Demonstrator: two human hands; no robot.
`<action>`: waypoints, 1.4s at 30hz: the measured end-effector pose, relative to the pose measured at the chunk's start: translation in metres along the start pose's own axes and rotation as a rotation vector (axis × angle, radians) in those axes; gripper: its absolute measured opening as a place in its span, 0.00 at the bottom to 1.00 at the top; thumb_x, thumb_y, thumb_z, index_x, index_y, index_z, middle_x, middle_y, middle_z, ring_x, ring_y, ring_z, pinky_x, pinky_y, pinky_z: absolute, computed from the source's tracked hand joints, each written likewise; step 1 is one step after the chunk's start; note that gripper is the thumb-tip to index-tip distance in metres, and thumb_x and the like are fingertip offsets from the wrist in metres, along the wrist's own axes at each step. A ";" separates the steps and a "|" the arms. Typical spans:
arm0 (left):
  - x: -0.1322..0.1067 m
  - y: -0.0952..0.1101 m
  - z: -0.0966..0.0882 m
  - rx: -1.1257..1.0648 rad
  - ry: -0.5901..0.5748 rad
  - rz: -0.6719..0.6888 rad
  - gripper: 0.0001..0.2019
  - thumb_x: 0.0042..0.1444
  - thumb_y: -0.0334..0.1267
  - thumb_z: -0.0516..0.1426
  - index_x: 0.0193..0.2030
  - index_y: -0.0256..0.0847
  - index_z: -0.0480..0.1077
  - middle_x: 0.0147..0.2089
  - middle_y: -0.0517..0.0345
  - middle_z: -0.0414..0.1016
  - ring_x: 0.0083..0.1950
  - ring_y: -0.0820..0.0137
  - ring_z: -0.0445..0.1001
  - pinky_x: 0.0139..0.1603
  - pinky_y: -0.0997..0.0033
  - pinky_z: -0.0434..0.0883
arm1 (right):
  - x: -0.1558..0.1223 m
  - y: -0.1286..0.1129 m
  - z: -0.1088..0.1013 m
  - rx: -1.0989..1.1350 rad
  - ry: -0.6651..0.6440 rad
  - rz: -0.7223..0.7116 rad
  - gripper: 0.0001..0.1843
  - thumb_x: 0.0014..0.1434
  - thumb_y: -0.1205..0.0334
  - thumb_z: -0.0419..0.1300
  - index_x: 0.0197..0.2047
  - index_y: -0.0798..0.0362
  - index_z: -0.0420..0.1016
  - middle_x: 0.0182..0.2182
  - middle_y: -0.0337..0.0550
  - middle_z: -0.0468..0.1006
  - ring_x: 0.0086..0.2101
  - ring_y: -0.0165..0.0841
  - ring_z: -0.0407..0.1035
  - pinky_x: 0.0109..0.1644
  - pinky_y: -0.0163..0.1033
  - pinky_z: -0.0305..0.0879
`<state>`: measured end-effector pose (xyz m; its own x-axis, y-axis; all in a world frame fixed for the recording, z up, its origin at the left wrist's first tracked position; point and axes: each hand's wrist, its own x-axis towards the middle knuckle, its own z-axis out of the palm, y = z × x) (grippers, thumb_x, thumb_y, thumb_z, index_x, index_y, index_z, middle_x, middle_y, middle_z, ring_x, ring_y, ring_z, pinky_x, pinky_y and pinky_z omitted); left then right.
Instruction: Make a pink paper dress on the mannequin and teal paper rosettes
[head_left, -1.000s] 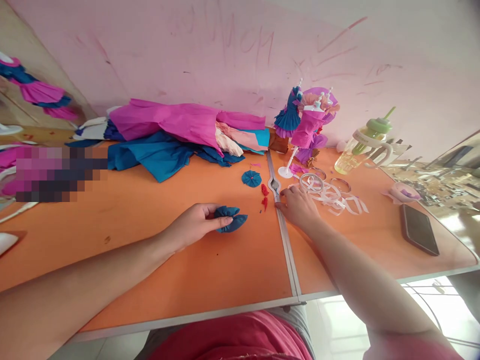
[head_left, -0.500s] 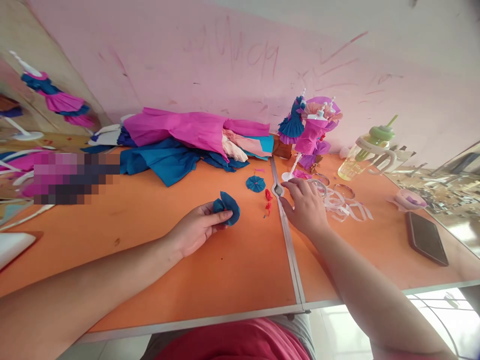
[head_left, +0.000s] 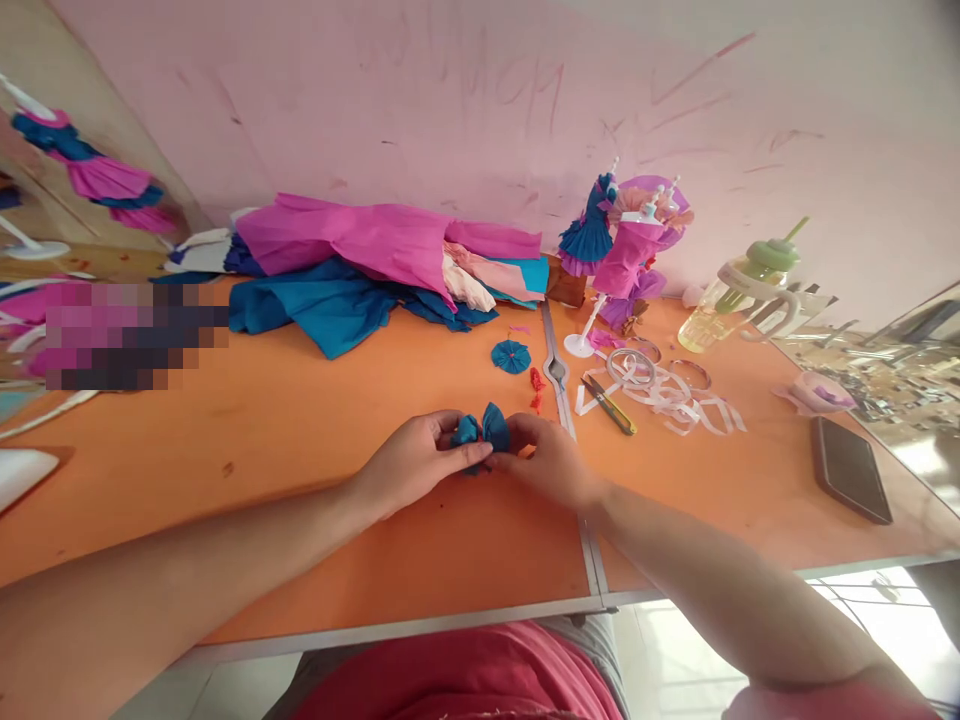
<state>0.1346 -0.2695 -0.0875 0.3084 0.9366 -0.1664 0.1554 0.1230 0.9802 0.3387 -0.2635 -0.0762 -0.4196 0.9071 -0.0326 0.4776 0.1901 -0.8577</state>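
Observation:
My left hand (head_left: pixel 412 458) is closed on a gathered blue crepe paper piece (head_left: pixel 495 428), pinching its left side between thumb and fingers. On the other side of the same piece, my right hand (head_left: pixel 556 466) also pinches it, thumb and index fingertips at its edge. A little red shows at the middle of the paper. Beyond the hands lies a round pleated blue rosette (head_left: pixel 511 356) with a red centre. Beside it are small red scraps (head_left: pixel 536 385). To the right of my right hand, a yellow utility knife (head_left: pixel 610 406) rests on the table.
White ribbon (head_left: pixel 675 400) lies in loops on the right, near a phone (head_left: pixel 853 470) and a green-lidded bottle (head_left: pixel 739 295). Pink paper (head_left: pixel 352 235) and blue paper (head_left: pixel 315 300) are heaped along the wall. Small paper dresses (head_left: pixel 630 255) stand at the back. A metal strip (head_left: pixel 592 550) divides the orange table (head_left: pixel 315 570).
My right hand has come left from over the utility knife, uncovering it, and now grips the blue paper. My left hand has brought the paper slightly right and nearer to me.

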 end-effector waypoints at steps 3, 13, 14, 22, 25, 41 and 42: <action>0.000 0.002 -0.001 0.007 -0.001 -0.007 0.20 0.52 0.53 0.64 0.41 0.38 0.75 0.38 0.53 0.80 0.42 0.61 0.78 0.44 0.65 0.72 | 0.003 0.006 -0.003 0.012 -0.001 0.001 0.08 0.55 0.59 0.64 0.36 0.54 0.76 0.31 0.39 0.79 0.31 0.30 0.72 0.38 0.36 0.67; 0.003 -0.008 -0.002 0.089 -0.009 -0.026 0.19 0.51 0.54 0.64 0.35 0.38 0.73 0.34 0.55 0.79 0.35 0.65 0.76 0.37 0.69 0.69 | -0.013 -0.001 -0.014 -0.711 0.184 -0.607 0.31 0.60 0.54 0.62 0.65 0.49 0.64 0.66 0.48 0.62 0.65 0.47 0.52 0.68 0.56 0.47; 0.003 -0.009 -0.002 0.105 -0.005 -0.028 0.19 0.51 0.54 0.64 0.35 0.39 0.72 0.34 0.55 0.79 0.35 0.65 0.76 0.37 0.69 0.70 | -0.013 0.000 -0.013 -0.759 0.205 -0.604 0.27 0.62 0.57 0.60 0.63 0.49 0.66 0.63 0.48 0.67 0.64 0.46 0.55 0.68 0.56 0.46; -0.001 0.000 -0.003 0.108 0.016 -0.043 0.20 0.51 0.56 0.64 0.35 0.39 0.73 0.33 0.56 0.78 0.35 0.66 0.75 0.38 0.69 0.70 | -0.010 0.007 -0.018 -0.734 0.229 -0.502 0.09 0.67 0.58 0.55 0.45 0.47 0.77 0.41 0.41 0.82 0.44 0.35 0.72 0.64 0.50 0.49; -0.002 0.003 -0.004 0.091 0.015 -0.054 0.20 0.51 0.56 0.63 0.35 0.38 0.73 0.34 0.55 0.79 0.35 0.66 0.76 0.39 0.68 0.70 | -0.013 0.001 -0.021 -0.751 0.235 -0.456 0.16 0.63 0.56 0.59 0.53 0.49 0.74 0.49 0.47 0.79 0.50 0.40 0.70 0.64 0.51 0.50; 0.005 -0.004 -0.004 0.078 -0.014 -0.052 0.16 0.52 0.52 0.63 0.33 0.39 0.72 0.32 0.56 0.77 0.34 0.65 0.75 0.36 0.67 0.71 | -0.009 0.010 -0.014 -0.969 0.279 -0.578 0.14 0.67 0.51 0.55 0.37 0.49 0.76 0.28 0.37 0.78 0.33 0.31 0.69 0.66 0.50 0.44; 0.005 -0.003 -0.003 0.112 0.015 -0.011 0.16 0.53 0.51 0.62 0.37 0.39 0.72 0.35 0.55 0.77 0.37 0.63 0.76 0.39 0.66 0.72 | -0.008 0.011 -0.016 -0.961 0.274 -0.572 0.14 0.67 0.51 0.55 0.37 0.50 0.76 0.28 0.37 0.78 0.32 0.31 0.68 0.65 0.49 0.45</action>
<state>0.1326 -0.2642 -0.0913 0.2922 0.9402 -0.1749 0.2625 0.0970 0.9600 0.3598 -0.2629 -0.0769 -0.6390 0.6249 0.4484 0.7120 0.7012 0.0374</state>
